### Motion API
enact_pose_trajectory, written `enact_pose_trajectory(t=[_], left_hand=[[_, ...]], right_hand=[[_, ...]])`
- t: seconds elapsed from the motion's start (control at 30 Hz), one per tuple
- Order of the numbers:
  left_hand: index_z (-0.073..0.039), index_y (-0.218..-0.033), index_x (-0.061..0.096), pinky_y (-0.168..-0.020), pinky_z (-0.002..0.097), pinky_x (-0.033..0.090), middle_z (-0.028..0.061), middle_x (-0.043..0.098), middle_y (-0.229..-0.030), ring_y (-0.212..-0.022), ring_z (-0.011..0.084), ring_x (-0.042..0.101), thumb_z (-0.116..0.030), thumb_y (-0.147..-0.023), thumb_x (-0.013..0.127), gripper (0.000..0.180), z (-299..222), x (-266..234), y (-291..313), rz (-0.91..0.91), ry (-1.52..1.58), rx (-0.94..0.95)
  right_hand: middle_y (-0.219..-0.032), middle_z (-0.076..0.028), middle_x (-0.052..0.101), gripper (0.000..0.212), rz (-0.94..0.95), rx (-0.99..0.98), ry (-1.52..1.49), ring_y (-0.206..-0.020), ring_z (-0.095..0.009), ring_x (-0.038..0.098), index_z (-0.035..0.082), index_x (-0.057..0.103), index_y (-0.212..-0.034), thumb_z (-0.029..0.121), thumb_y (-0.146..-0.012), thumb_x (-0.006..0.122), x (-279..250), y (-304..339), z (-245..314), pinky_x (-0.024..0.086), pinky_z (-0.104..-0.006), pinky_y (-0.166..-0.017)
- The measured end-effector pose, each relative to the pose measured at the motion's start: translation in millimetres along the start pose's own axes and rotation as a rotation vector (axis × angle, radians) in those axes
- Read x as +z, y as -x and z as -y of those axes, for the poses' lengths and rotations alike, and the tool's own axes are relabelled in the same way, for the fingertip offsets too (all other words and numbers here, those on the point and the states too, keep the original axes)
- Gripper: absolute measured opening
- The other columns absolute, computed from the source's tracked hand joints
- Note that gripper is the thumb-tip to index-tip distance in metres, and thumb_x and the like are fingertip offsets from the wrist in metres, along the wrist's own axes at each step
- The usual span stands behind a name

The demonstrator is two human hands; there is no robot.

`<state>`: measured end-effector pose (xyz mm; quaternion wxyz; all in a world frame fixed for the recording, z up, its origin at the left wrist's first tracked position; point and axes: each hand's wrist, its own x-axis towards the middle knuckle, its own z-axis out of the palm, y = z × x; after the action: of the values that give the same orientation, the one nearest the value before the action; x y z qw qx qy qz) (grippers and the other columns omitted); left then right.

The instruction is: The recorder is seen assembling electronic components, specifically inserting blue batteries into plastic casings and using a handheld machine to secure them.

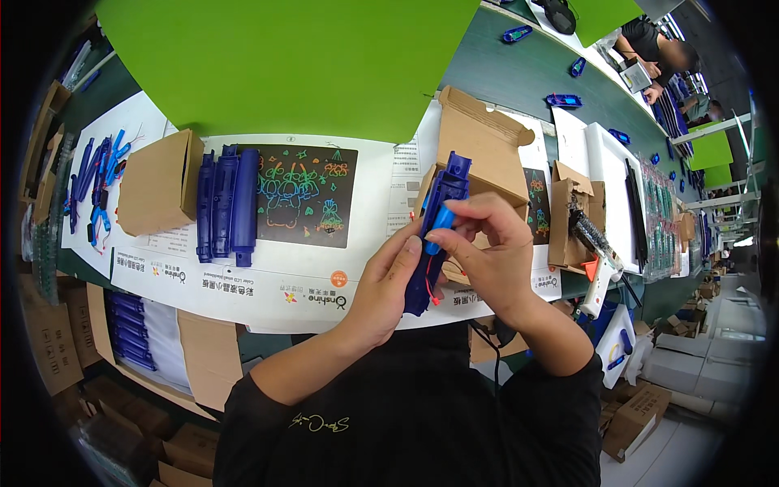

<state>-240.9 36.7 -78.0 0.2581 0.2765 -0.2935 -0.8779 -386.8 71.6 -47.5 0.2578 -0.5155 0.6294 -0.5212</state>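
Between gripping left hand (395,272) and right hand (497,247) pinching a cylinder (441,219) sits a blue shell (419,284), likely light, stiff, best held by its sides.

A white sheet (377,191) is printed with a dark, colourfully lined picture (302,195); a green panel (284,65) is set beyond. At lower right, a carton (639,420) is seen.
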Motion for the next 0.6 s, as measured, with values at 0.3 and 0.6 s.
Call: enact_pose_trajectory(t=[0.3,0.6], left_hand=[[-0.002,-0.133,0.037,-0.061,0.0262,0.052,0.0088,0.058,-0.084,-0.070,0.0135,0.060,-0.032,-0.099,0.036,0.045,10,1,-1,0.007,-0.126,0.142],[-0.002,-0.116,0.041,-0.057,0.0230,0.050,0.0062,0.058,-0.082,-0.063,0.0111,0.059,-0.023,-0.096,0.047,0.029,0,-1,-13,0.094,-0.171,0.145]], right_hand=[[-0.071,-0.004,0.053,0.030,-0.014,-0.152,0.349,-0.058,-0.010,0.047,0.001,0.066,-0.098,0.010,-0.071,0.077,-2,-2,0,0.039,-0.0229,-0.050],[-0.069,-0.004,0.053,0.018,0.064,-0.113,0.188,-0.055,-0.012,0.048,0.000,0.065,-0.101,0.004,-0.088,0.054,-17,6,5,0.040,-0.0252,-0.052]])
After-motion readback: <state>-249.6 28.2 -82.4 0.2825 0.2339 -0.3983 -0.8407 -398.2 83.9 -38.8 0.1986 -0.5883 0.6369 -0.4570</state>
